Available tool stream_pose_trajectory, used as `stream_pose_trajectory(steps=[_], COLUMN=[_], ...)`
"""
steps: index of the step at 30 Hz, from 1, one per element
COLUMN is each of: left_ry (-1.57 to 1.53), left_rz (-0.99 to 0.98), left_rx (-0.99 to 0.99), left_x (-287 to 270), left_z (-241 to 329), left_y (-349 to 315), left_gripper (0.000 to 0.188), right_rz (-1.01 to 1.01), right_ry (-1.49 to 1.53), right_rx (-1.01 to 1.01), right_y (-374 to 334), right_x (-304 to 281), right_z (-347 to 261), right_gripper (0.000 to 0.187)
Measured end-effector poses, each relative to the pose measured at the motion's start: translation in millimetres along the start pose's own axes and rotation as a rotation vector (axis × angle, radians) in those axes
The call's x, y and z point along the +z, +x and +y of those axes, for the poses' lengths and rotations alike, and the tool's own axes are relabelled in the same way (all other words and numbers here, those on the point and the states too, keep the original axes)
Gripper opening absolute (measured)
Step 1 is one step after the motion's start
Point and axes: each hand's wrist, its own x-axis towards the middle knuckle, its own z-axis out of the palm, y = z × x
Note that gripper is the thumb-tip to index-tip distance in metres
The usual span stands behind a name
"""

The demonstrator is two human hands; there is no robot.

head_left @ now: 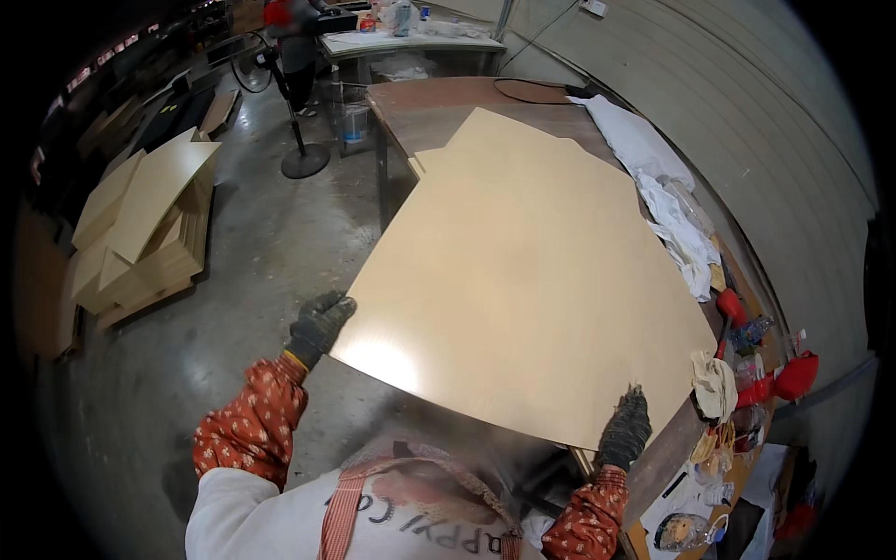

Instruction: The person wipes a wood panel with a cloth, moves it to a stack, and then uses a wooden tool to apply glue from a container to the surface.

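Observation:
A large pale wood-coloured panel (504, 280) lies across the workbench in front of me, its near left corner jutting past the bench edge. My left hand (320, 327), in a dark work glove, is closed around that corner. On the near right part of the panel rests my right hand (625, 429), also gloved, with its fingers stretched out flat over the surface. Whether its thumb goes under the edge is hidden. Edges of other pale boards (417, 165) peek out beneath the panel on the far left side.
A stack of similar panels (154, 233) sits on the floor at left, near a black stand fan (305, 161). White cloth (653, 168), red-handled tools (733, 308) and bottles (686, 530) line the bench's right side. Another person (297, 56) stands by a far table (411, 45).

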Motion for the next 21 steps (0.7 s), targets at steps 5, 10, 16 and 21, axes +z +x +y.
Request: stream_pose_trajectory(steps=[5, 10, 16, 21], left_ry=[0.136, 0.279, 0.262, 0.159], left_rz=[0.122, 0.232, 0.206, 0.128], left_rx=[0.301, 0.418, 0.38, 0.277], left_x=[23, 22, 15, -8], left_z=[23, 0, 4, -20], left_y=[-41, -34, -18, 46], left_gripper=[0.036, 0.036, 0.039, 0.039], right_rz=[0.088, 0.092, 0.158, 0.211], right_ry=[0.345, 0.721, 0.576, 0.356], right_rx=[0.039, 0.59, 0.449, 0.502], right_y=[11, 43, 17, -1], right_x=[2, -2, 9, 13], right_z=[33, 83, 85, 25], right_gripper=[0.027, 0.025, 0.027, 0.03])
